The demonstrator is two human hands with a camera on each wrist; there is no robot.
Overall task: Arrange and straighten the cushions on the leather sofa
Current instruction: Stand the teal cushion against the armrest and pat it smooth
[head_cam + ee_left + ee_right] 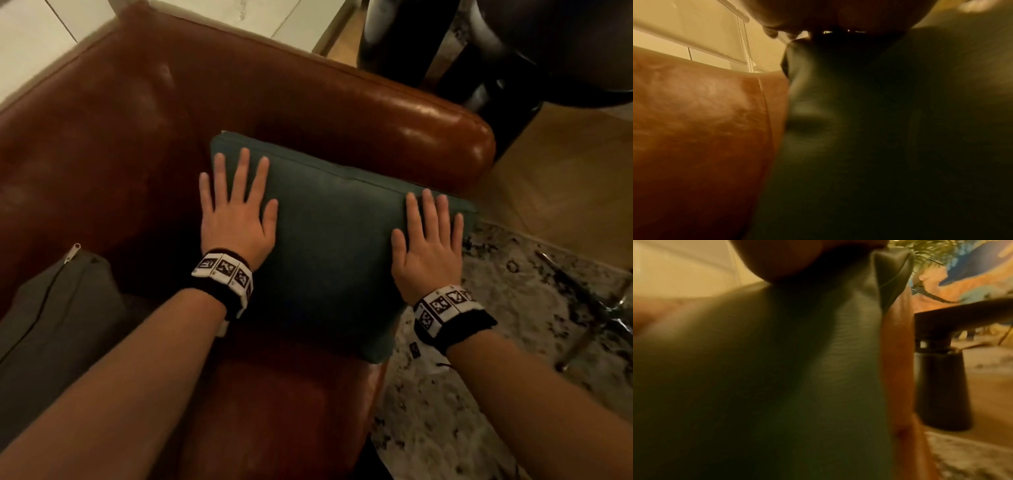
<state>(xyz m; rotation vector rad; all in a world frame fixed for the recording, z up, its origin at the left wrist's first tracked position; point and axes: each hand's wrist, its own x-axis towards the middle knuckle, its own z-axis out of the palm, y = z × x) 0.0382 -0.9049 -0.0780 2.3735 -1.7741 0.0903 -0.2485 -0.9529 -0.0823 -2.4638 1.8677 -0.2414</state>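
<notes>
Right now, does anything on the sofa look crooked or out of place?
Yes. The green cushion under both flat hands sits at the armrest end with its near corner hanging past the seat's front edge. The grey cushion on the left lies slumped, zipper edge up, not propped against the backrest.

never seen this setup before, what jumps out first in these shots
Two bare hands lie flat with fingers spread on a dark green fabric cushion: the left hand near its left edge, the right hand at its right edge. The cushion leans against the armrest of the glossy brown leather sofa, and a grey zippered cushion sits lower left.
</notes>
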